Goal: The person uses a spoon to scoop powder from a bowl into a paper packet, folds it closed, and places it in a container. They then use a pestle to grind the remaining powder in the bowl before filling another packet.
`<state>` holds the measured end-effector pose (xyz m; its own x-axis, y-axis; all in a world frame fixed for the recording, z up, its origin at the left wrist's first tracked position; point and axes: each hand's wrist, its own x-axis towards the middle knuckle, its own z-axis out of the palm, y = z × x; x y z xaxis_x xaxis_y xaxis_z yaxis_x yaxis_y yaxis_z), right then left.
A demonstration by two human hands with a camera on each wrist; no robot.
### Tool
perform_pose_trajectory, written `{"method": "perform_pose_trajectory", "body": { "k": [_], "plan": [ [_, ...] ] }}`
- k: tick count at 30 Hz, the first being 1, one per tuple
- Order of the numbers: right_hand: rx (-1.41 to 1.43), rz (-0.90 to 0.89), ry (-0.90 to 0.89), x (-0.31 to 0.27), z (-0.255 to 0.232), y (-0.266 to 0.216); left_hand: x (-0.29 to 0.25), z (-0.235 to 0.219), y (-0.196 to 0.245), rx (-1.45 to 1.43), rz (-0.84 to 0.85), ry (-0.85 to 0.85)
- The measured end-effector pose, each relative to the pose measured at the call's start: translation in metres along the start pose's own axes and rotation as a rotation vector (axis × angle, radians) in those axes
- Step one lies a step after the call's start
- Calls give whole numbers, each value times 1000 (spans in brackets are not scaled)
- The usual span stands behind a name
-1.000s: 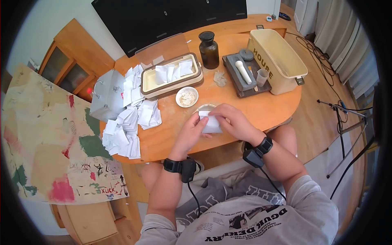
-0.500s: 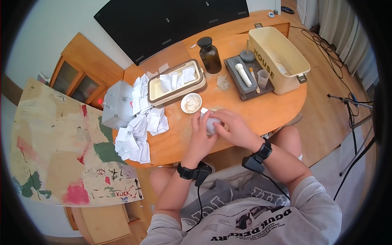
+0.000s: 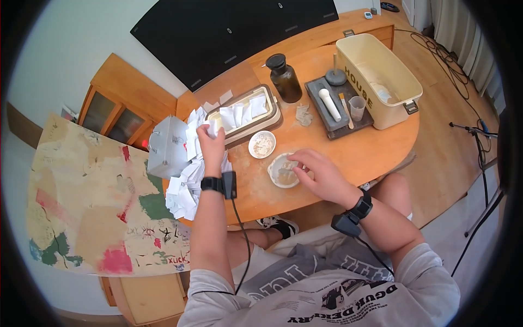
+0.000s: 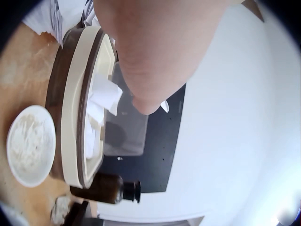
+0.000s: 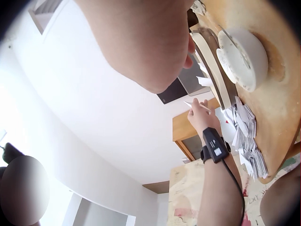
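My left hand [image 3: 212,144] grips a small folded white paper packet [image 3: 212,128] over the left end of the cream-and-brown box [image 3: 251,132]. Several white packets [image 3: 246,113] stand inside that box. The left wrist view shows only a white corner of the held packet [image 4: 164,106] past the hand. Over the right side of a white bowl [image 3: 273,178] hovers my right hand [image 3: 325,173], fingers loosely bent and nothing visible between them. Inside the bowl rests a thin utensil [image 5: 236,46].
A small dish of pale powder [image 3: 262,144] sits beside the box. Piles of white papers [image 3: 182,196] lie left, by a silver case [image 3: 168,147]. Behind stand a dark bottle [image 3: 285,82], a grey tray with a white pestle [image 3: 329,104], and a cream bin [image 3: 376,103].
Both hands were together on the packet over the bowl. My left hand has carried it up and left to the box, while my right hand has come off it and stayed near the bowl.
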<state>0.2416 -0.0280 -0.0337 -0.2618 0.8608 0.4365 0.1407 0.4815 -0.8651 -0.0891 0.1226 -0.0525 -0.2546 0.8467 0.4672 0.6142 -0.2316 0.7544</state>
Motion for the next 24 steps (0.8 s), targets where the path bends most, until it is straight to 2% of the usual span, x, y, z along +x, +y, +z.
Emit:
{"method": "perform_pose_trajectory", "body": {
  "k": [2, 7, 9, 12, 16, 18, 22, 24],
  "plan": [
    [-54, -14, -13, -2, 1, 0, 25, -1, -22, 210, 44, 22],
    [-58, -52, 11, -1, -1, 2, 58, 1, -55, 298, 26, -82],
    [-53, -50, 15, -1, -1, 4, 62, 2, -49, 292, -108, -116],
    [-66, -69, 15, -3, -1, 8, 69, 9, -55, 334, -109, -186],
    [-57, -56, -4, -4, 0, 9, 78, 12, -66, 393, -80, -169],
    [-52, -51, -7, -3, -1, 10, 81, 11, -62, 316, -134, -144],
    [-50, -50, -11, -4, 2, 13, 76, 7, -66, 408, -78, -205],
    [-49, -51, -15, -5, 3, 15, 75, 7, -59, 324, -114, -165]
  ]
}}
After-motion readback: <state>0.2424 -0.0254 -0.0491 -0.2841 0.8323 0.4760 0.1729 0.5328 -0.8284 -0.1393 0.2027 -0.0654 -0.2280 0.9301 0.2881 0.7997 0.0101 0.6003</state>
